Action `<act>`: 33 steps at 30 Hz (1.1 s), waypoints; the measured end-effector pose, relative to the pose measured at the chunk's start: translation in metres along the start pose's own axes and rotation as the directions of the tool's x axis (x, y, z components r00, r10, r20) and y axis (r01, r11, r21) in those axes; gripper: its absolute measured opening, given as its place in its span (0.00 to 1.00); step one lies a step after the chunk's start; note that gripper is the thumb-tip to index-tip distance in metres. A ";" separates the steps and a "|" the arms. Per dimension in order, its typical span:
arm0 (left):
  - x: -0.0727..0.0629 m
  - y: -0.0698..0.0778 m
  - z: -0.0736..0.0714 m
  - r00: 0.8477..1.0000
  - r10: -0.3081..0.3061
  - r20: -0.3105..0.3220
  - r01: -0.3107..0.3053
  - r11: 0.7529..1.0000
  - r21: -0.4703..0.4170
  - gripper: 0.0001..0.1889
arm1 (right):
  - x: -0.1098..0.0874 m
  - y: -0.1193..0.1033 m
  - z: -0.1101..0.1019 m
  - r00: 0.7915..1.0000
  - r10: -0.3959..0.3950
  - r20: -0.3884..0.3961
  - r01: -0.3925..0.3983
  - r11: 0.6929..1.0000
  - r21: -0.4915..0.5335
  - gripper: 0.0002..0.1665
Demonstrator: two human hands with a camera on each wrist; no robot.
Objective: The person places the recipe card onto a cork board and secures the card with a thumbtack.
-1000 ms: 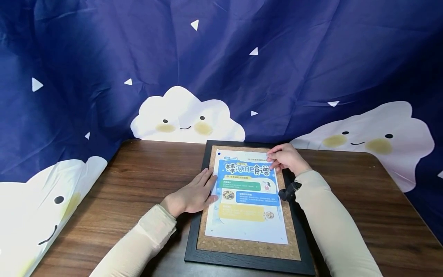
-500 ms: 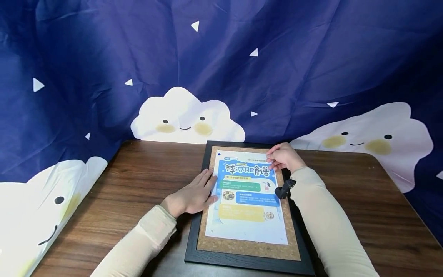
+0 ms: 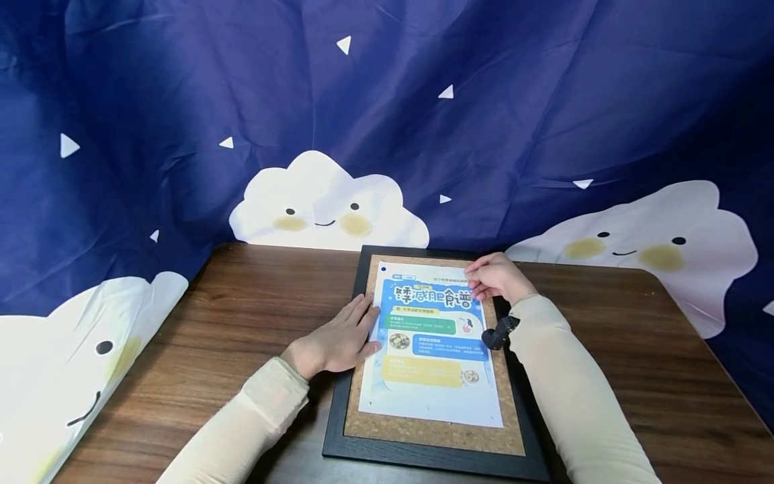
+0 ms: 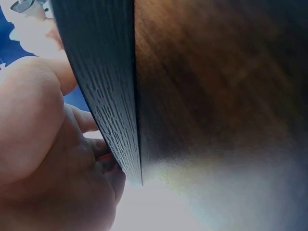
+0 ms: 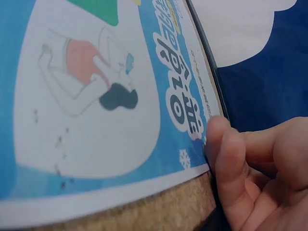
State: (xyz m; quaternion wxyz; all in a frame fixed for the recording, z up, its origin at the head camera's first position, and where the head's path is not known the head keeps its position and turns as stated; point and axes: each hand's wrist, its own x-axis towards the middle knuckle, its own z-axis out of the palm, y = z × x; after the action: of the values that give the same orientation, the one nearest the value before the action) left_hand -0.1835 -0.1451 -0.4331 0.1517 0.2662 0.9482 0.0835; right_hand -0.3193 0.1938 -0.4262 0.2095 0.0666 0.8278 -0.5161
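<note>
A printed poster (image 3: 432, 403) with blue, green and yellow blocks lies on a cork board (image 3: 435, 437) with a black frame (image 3: 435, 459). A round blue pin (image 3: 383, 269) sits in its upper left corner. My left hand (image 3: 332, 339) rests, fingers extended, across the frame's left side, fingertips at the poster's edge; the left wrist view shows the frame's outer side (image 4: 103, 82) beside the palm. At the poster's upper right corner, thumb and forefinger of my right hand (image 3: 498, 277) pinch together over a small pin-like thing, almost wholly hidden by the fingertips (image 5: 230, 154).
The board lies on a brown wooden table (image 3: 260, 296), close to its far edge. Behind hangs a blue curtain (image 3: 387, 121) printed with white clouds. A black device (image 3: 500, 333) is strapped to the right wrist and hangs over the frame's right side.
The right wrist has turned slightly and its strapped device has shifted a little left, while the fingers stay at the poster's upper right corner. The left hand and board have not moved.
</note>
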 end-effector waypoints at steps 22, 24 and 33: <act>0.001 -0.002 0.001 1.000 -0.001 0.009 0.001 1.000 -0.012 0.39 | -0.002 -0.001 0.000 1.000 0.004 -0.017 -0.004 1.000 0.019 0.21; 0.001 -0.002 0.001 1.000 0.000 0.010 0.000 1.000 -0.015 0.39 | -0.002 -0.002 0.000 1.000 0.014 -0.016 -0.014 1.000 0.026 0.20; 0.002 -0.002 0.002 1.000 0.004 0.003 -0.003 1.000 -0.010 0.39 | -0.001 -0.005 0.003 0.998 0.051 -0.039 -0.050 0.998 0.025 0.19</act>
State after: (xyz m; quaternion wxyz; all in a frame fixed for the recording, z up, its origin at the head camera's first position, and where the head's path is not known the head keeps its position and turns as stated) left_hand -0.1851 -0.1456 -0.4355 0.1545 0.2672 0.9471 0.0881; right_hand -0.3191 0.1892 -0.4231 0.2051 0.0999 0.8237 -0.5191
